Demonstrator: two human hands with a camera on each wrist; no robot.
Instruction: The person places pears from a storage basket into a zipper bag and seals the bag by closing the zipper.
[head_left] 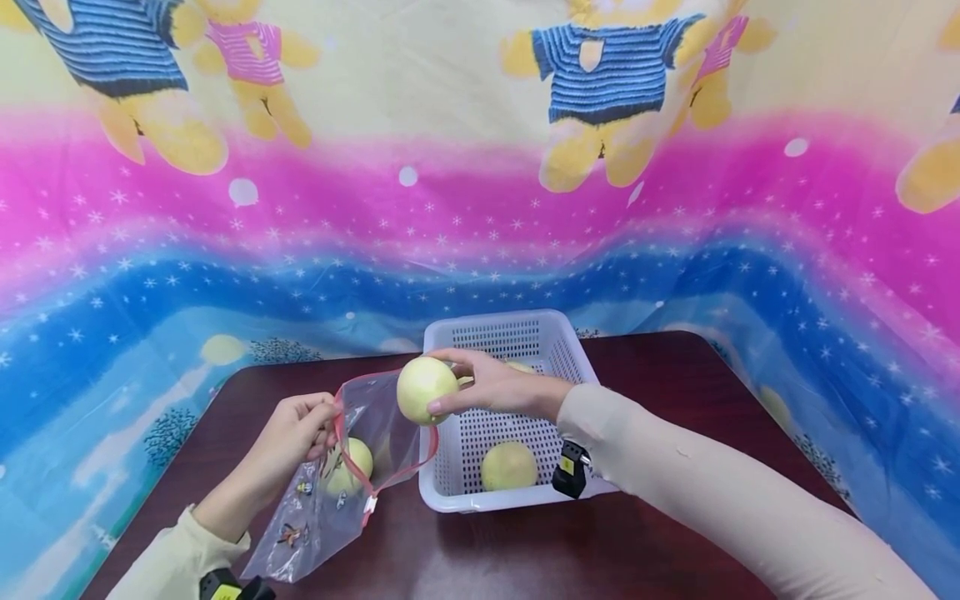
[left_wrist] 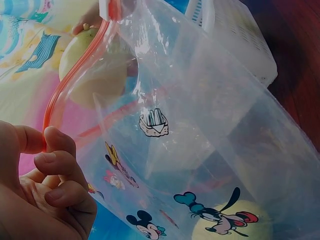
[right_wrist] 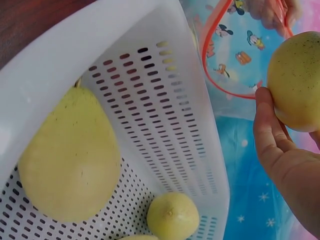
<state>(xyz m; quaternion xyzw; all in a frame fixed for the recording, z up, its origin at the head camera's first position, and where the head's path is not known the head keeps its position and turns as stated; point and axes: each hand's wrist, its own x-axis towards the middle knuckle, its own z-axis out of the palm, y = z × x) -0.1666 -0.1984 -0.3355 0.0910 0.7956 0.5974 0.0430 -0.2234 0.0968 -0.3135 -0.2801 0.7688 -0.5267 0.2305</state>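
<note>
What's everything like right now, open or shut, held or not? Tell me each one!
Plastic bag: mouth open, one fruit showing through
Left hand: pinching the bag's red edge
Right hand: holding a fruit
Held fruit: in the air, near the bag's mouth
Basket: upright, uncovered, more fruit inside

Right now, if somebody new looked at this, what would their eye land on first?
Probably the bright backdrop, with its yellow figures in striped shirts, filling the space behind the table. Next, the pale fruit in the right hand, up at the red-edged mouth of the clear bag that the left hand pinches. Beside that, the white basket holds more fruit.
</note>
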